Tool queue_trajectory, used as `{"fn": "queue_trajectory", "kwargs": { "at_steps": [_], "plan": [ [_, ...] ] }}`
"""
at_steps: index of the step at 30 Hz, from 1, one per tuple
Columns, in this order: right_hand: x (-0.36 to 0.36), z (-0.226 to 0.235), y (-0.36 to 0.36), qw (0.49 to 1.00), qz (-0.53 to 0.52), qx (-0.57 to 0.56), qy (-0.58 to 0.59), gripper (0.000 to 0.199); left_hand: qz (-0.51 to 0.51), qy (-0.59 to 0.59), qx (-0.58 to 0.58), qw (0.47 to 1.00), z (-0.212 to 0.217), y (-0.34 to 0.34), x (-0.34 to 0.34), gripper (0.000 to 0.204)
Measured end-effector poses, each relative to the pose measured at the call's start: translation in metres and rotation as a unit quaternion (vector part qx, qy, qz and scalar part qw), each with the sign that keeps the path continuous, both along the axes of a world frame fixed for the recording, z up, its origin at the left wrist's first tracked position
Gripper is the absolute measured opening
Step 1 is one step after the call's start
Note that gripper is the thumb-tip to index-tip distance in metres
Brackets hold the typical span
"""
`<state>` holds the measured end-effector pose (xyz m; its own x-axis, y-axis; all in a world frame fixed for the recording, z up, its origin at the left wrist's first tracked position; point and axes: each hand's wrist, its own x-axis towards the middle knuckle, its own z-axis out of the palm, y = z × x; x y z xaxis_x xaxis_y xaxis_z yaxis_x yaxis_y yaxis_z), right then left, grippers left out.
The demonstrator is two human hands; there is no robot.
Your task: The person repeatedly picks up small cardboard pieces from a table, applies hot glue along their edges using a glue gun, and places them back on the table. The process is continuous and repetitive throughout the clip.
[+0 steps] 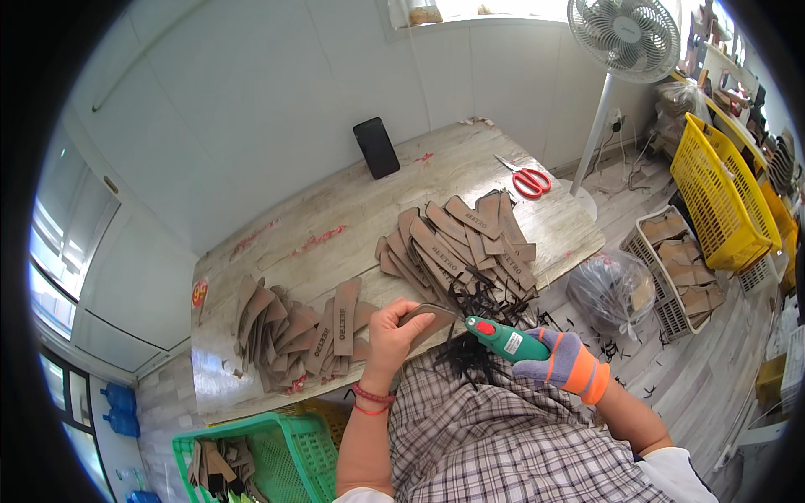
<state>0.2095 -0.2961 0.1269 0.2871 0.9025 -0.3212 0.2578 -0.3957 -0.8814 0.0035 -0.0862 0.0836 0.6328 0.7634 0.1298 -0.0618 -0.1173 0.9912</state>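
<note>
Bare, with red bracelets at the wrist, my left hand pinches a curved brown strip with a dark edge. My right hand, in a grey and orange glove, is wrapped round a green electric cutter with a red button. The cutter's nose is close to the strip's right end; whether they touch I cannot tell. Black trimmings lie heaped on my checked apron and the table edge. Beyond my hands is a pile of printed brown strips; another strip pile lies to the left.
On the table lie red-handled scissors; a black phone leans at the wall. A green basket stands lower left. To the right are a plastic bag, a white crate, a yellow crate and a fan.
</note>
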Motion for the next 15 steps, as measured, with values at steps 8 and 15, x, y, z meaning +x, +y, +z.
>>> {"fn": "queue_trajectory", "kwargs": {
  "at_steps": [8,15],
  "plan": [
    [0.002,-0.003,0.001,1.0,0.029,0.001,0.011,0.059,-0.042,0.026,-0.014,0.999,0.01,0.005,-0.007,0.007],
    [0.001,-0.002,0.001,0.999,0.037,0.017,0.02,0.057,-0.069,0.047,0.015,0.996,0.017,0.003,-0.007,0.008]
  ]
}}
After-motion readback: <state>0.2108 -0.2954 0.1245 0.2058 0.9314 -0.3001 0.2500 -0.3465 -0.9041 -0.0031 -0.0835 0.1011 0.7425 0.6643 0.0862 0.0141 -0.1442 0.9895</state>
